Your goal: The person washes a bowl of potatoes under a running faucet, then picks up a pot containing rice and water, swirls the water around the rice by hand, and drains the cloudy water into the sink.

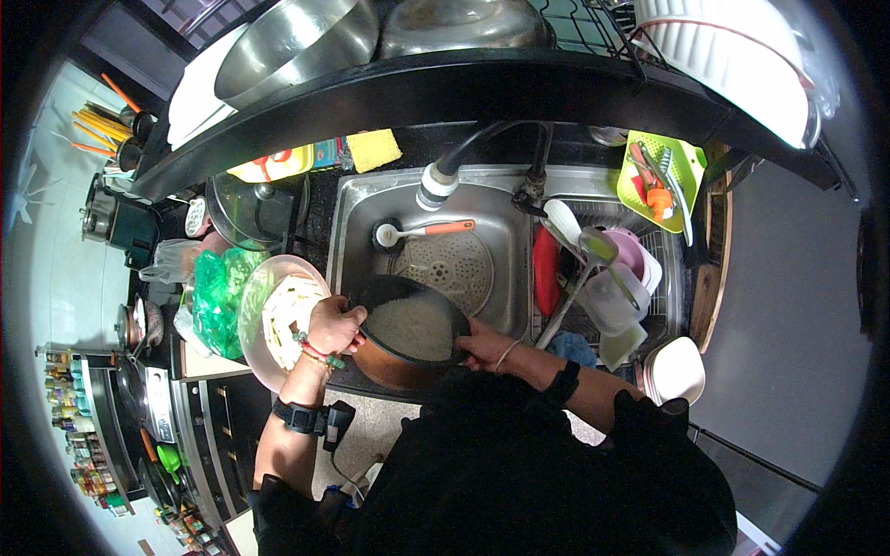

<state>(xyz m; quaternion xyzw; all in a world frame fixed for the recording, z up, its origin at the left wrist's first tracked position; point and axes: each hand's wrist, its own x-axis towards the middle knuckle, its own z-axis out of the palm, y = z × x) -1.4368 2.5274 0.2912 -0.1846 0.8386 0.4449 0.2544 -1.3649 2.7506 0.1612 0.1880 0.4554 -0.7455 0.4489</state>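
A round pot [394,372] with a dark rim and copper-brown outside is held at the sink's near edge, tilted slightly. In it lies a pale, grainy mass that looks like rice [417,326]. My left hand [336,324] grips the pot's left side, fingers closed at the rim. On the opposite side, my right hand [482,346] is closed on the pot, its fingertips partly hidden. Just left of my left hand stands a pink bowl [255,357] of pale cut strips [295,306]. Beyond the pot, a dish brush [426,230] with an orange-tipped handle lies in the sink.
The steel sink [348,218] has a black faucet [439,182] over it. Bowls and utensils crowd the drying rack [669,250] at right. A black shelf [445,90] carrying steel bowls spans the far side. A green plastic bag [213,301] and a glass lid [260,215] are at left.
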